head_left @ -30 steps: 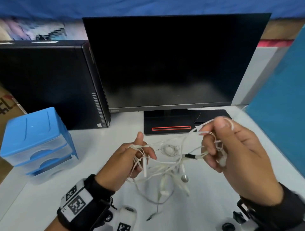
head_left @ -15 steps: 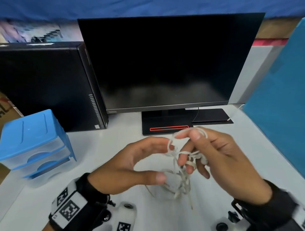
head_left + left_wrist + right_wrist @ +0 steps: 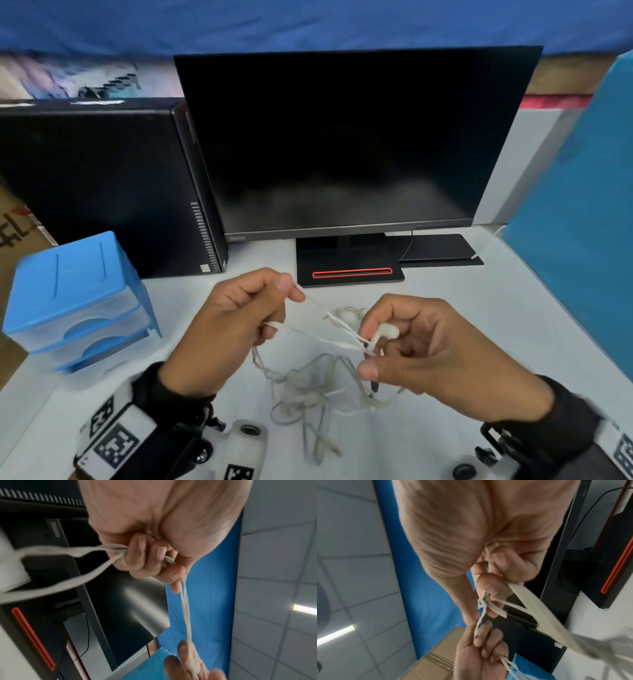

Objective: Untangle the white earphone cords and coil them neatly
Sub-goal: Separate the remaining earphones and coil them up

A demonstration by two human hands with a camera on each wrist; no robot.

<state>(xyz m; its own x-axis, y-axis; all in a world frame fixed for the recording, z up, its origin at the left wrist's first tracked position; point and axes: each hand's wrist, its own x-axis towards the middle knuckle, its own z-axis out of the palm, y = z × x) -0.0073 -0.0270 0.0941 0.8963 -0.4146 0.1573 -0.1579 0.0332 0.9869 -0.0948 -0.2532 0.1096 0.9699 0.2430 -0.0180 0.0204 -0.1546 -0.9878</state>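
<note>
The left hand point(image 3: 236, 329), at nine o'clock of the tangle, pinches thin white earphone cords point(image 3: 322, 334) in curled fingers, and the right hand point(image 3: 435, 356) at three o'clock grasps the same strands and a white plastic earbud point(image 3: 388, 331). Between them the cords stretch taut above the white tabletop point(image 3: 462, 301); loose loops hang toward six o'clock, and a small coiled white earphone set point(image 3: 349, 312) lies at twelve o'clock.

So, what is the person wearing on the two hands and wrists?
Both hands are bare, without gloves. The left hand has a black sleeve cuff and a white wrist band printed with black square code markers. The right hand has the same black cuff, with a white marker band partly cut off at the picture's edge.
</note>
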